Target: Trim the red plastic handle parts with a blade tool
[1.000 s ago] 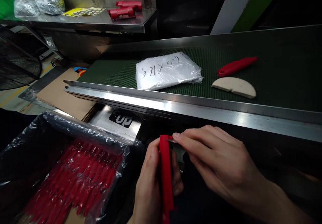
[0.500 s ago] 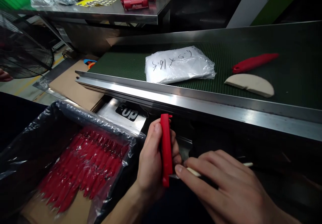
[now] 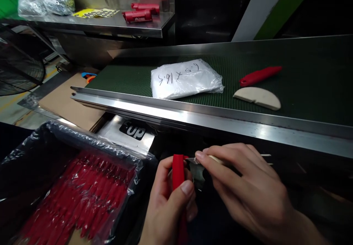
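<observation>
My left hand [image 3: 171,197] grips a red plastic part [image 3: 178,169] upright, its thumb pressed across the front. My right hand [image 3: 245,182] pinches a small knife [image 3: 216,159] with a pale handle. The metal blade touches or nearly touches the right side of the red part near its top end. Part of the handle is hidden by my right fingers. On the green belt beyond lie another red part [image 3: 260,76] and a cream half-round piece [image 3: 257,97].
A bin lined with dark plastic [image 3: 91,136] holds several red parts at lower left. A white plastic package [image 3: 186,79] rests on the belt behind the metal rail [image 3: 193,114]. Red tubes [image 3: 138,15] lie on the steel shelf [image 3: 110,25]; a fan [image 3: 22,63] stands at left.
The blade has gone from the red part's lower end to near its top. My left hand has moved lower, its thumb now across the part. The whole view has shifted.
</observation>
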The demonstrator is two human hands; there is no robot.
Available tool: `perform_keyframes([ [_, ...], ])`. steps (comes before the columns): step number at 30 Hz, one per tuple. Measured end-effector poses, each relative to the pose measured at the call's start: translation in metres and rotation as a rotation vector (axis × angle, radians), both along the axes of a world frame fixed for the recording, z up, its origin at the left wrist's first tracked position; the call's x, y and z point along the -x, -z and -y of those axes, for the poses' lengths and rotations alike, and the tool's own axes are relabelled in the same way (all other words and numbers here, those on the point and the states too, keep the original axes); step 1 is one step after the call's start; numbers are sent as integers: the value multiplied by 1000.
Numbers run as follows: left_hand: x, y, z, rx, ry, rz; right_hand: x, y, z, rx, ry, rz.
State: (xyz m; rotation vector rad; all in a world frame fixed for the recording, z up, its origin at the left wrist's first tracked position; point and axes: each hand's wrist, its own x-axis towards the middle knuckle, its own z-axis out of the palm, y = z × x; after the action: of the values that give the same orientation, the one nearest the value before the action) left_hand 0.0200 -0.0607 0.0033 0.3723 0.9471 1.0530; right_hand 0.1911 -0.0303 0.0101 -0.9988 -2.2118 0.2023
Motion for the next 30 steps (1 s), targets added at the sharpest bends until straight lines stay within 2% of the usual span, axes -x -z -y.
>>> perform_keyframes([
  [9, -2, 1, 0, 2, -6, -41, -3, 2, 0, 11, -7, 21],
  [13, 0, 2, 0, 25, 20, 34, -3, 5, -1, 22, -12, -7],
  [20, 5, 6, 10, 56, 115, 217, -11, 11, -8, 65, 172, -102],
  [25, 10, 8, 4, 31, 187, 327, 0, 5, 1, 132, 5, -157],
  [30, 10, 5, 2, -21, 198, 351, 11, -1, 6, 101, 5, -166],
])
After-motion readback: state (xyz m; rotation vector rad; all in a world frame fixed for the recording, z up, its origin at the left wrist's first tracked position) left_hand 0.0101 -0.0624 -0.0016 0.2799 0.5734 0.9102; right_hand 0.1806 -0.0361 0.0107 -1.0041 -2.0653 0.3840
